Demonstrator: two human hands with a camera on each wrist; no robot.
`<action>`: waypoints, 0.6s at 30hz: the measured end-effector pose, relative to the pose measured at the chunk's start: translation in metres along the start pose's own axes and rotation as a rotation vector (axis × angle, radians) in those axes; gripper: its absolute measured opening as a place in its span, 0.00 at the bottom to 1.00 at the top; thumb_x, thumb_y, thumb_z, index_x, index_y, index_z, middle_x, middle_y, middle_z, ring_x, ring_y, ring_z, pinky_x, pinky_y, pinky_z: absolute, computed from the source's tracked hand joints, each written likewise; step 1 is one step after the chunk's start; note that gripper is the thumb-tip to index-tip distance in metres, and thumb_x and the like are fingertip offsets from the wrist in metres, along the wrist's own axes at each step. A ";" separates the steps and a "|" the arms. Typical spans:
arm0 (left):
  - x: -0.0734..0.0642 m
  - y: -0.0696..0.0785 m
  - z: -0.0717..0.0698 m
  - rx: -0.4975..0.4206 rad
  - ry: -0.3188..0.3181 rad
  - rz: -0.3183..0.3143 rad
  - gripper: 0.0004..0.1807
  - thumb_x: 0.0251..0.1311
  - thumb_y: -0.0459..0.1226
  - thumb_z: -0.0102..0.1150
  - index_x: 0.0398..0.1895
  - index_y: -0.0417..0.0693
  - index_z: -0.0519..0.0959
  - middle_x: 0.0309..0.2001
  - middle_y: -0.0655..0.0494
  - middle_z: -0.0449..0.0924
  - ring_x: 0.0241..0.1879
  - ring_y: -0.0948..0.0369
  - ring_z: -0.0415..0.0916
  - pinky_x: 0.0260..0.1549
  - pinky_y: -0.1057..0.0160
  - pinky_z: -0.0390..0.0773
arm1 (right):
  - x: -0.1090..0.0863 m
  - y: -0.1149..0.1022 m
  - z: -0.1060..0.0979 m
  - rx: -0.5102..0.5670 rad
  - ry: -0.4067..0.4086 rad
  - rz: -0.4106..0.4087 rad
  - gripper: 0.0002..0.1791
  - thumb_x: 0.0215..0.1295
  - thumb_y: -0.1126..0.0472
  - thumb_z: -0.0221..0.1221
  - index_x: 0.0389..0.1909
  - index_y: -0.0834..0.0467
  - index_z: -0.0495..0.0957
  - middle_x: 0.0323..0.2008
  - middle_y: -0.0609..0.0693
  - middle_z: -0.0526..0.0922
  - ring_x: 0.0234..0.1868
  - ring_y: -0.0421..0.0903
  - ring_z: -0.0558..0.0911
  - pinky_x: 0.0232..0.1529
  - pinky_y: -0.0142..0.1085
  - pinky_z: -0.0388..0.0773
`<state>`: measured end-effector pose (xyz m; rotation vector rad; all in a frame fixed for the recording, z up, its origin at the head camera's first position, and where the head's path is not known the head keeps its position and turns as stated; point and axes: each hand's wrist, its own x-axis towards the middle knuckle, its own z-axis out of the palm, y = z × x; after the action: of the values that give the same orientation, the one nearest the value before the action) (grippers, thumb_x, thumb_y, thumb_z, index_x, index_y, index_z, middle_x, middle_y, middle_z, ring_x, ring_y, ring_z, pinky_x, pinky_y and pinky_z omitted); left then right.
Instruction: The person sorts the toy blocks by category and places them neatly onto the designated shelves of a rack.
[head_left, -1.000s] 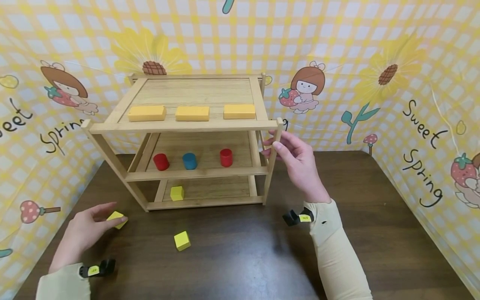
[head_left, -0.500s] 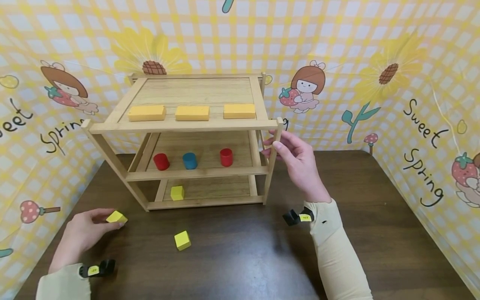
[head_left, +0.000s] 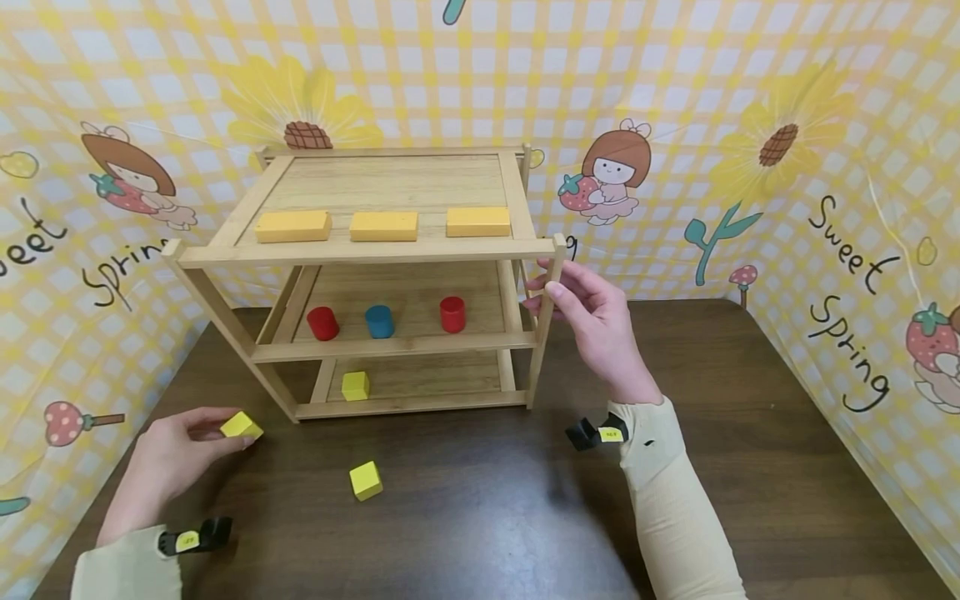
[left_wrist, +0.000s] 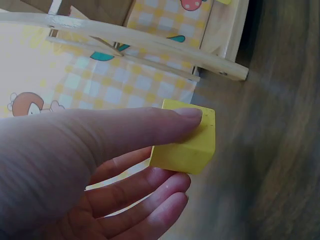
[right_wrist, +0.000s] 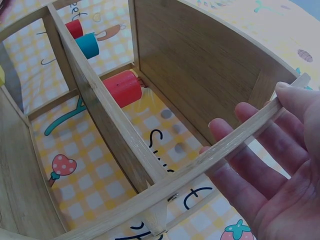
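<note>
My left hand [head_left: 171, 454] pinches a yellow cube [left_wrist: 185, 145] between thumb and fingers, left of the wooden shelf's front leg. My right hand [head_left: 596, 325] holds the shelf's [head_left: 546, 333] right front post, thumb on the near side and fingers behind it, as the right wrist view also shows. A second yellow cube [head_left: 366, 481] lies on the table in front of the shelf. Another yellow cube [head_left: 356, 386] sits on the bottom tier, toward its left end.
On the middle tier stand a red cylinder [head_left: 322, 323], a blue cylinder [head_left: 379, 322] and another red cylinder [head_left: 452, 315]. Three orange-yellow blocks [head_left: 384, 227] line the top tier's front edge. A checked cloth [head_left: 675, 100] rises behind the dark wooden table [head_left: 750, 467].
The left hand's grip on the yellow cube has shifted, and the cube has turned and moved slightly right and up. The right hand stays on the post.
</note>
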<state>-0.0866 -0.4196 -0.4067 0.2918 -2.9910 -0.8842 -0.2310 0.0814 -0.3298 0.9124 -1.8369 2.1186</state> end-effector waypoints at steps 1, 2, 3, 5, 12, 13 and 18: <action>0.000 0.002 0.000 0.000 0.005 0.008 0.37 0.60 0.53 0.72 0.61 0.32 0.78 0.43 0.40 0.86 0.42 0.47 0.83 0.38 0.47 0.77 | 0.000 0.000 0.000 0.000 0.000 -0.001 0.18 0.77 0.65 0.56 0.62 0.70 0.75 0.45 0.62 0.85 0.40 0.69 0.85 0.45 0.51 0.85; 0.000 0.003 0.000 0.002 0.012 0.017 0.37 0.59 0.53 0.73 0.60 0.32 0.78 0.43 0.40 0.86 0.42 0.48 0.83 0.39 0.47 0.77 | 0.000 0.000 0.000 -0.001 0.001 -0.001 0.18 0.77 0.65 0.56 0.62 0.71 0.75 0.45 0.62 0.85 0.40 0.68 0.85 0.45 0.50 0.85; -0.001 0.004 0.000 0.005 0.016 0.026 0.36 0.60 0.52 0.73 0.60 0.32 0.78 0.43 0.40 0.86 0.41 0.48 0.83 0.39 0.48 0.77 | 0.000 0.000 0.000 -0.001 0.001 0.000 0.18 0.77 0.65 0.56 0.62 0.71 0.75 0.45 0.62 0.85 0.40 0.67 0.85 0.45 0.50 0.85; -0.001 0.006 0.000 0.007 0.020 0.040 0.34 0.60 0.51 0.73 0.59 0.33 0.79 0.44 0.40 0.86 0.41 0.49 0.84 0.39 0.48 0.77 | 0.000 0.001 0.000 -0.001 0.001 0.000 0.19 0.77 0.65 0.56 0.62 0.72 0.74 0.45 0.63 0.85 0.40 0.64 0.86 0.45 0.50 0.85; 0.000 0.013 0.002 -0.022 0.036 0.064 0.33 0.57 0.52 0.75 0.56 0.37 0.81 0.43 0.45 0.87 0.38 0.59 0.85 0.37 0.59 0.78 | 0.000 0.001 0.000 0.008 0.001 -0.001 0.19 0.77 0.66 0.56 0.62 0.72 0.74 0.44 0.63 0.85 0.39 0.57 0.88 0.45 0.50 0.85; 0.000 0.014 0.002 -0.030 0.038 0.066 0.32 0.57 0.52 0.75 0.56 0.38 0.81 0.42 0.45 0.87 0.37 0.61 0.84 0.36 0.62 0.78 | 0.000 0.001 0.000 0.009 0.001 -0.001 0.19 0.77 0.66 0.56 0.62 0.72 0.74 0.44 0.63 0.85 0.39 0.56 0.88 0.45 0.50 0.85; 0.000 0.018 0.004 -0.043 0.048 0.096 0.30 0.55 0.50 0.77 0.53 0.39 0.83 0.40 0.47 0.88 0.35 0.65 0.84 0.30 0.71 0.76 | 0.000 0.001 0.000 0.005 0.002 -0.002 0.18 0.77 0.66 0.56 0.62 0.69 0.76 0.44 0.62 0.86 0.39 0.57 0.88 0.45 0.50 0.85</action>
<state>-0.0905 -0.4024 -0.4001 0.1647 -2.9095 -0.9176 -0.2315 0.0809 -0.3301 0.9128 -1.8302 2.1227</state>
